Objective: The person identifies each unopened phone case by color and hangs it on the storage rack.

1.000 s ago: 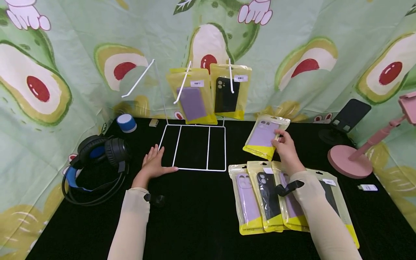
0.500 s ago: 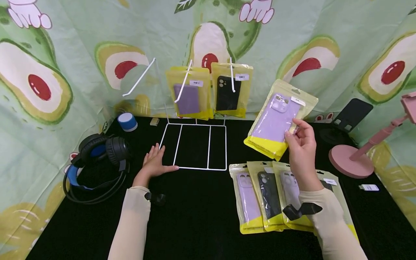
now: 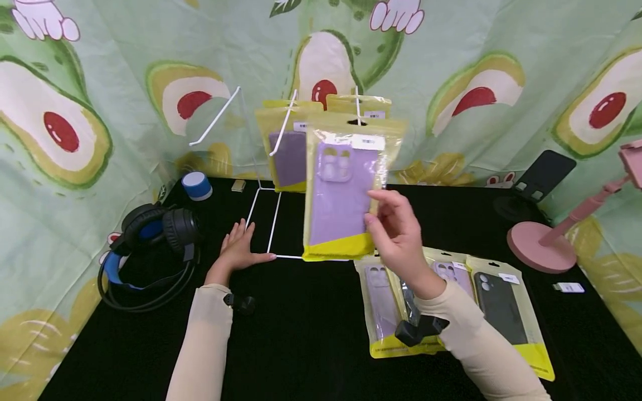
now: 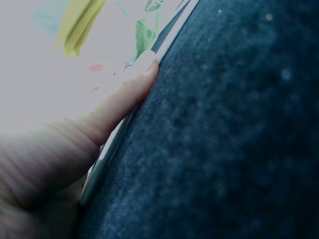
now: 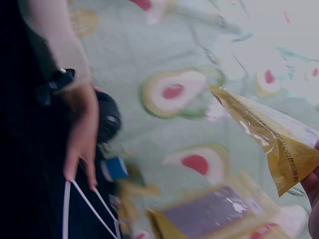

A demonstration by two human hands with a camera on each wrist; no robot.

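My right hand (image 3: 401,239) pinches the right edge of a yellow-edged clear bag with a purple phone case (image 3: 343,189) inside. The bag is held upright in front of the right hook (image 3: 358,106) of a white wire rack (image 3: 273,223). Behind it hangs a bag with a black case, now mostly covered; only its top (image 3: 341,103) shows. A bagged purple case (image 3: 288,159) hangs from the middle hook (image 3: 283,131). With fingers spread, my left hand (image 3: 238,250) rests on the rack's front left corner; its thumb (image 4: 134,87) touches the wire in the left wrist view.
Several bagged phone cases (image 3: 501,306) lie overlapping at the front right. Headphones (image 3: 150,250) and a blue-and-white round item (image 3: 197,185) are on the left. A pink stand (image 3: 541,248), a black phone stand (image 3: 539,178) and a small white stick (image 3: 569,287) are on the right.
My right hand has lifted the bagged purple case off the table on the right and carried it left, in front of the rack's right hook. My left hand has stayed on the rack.
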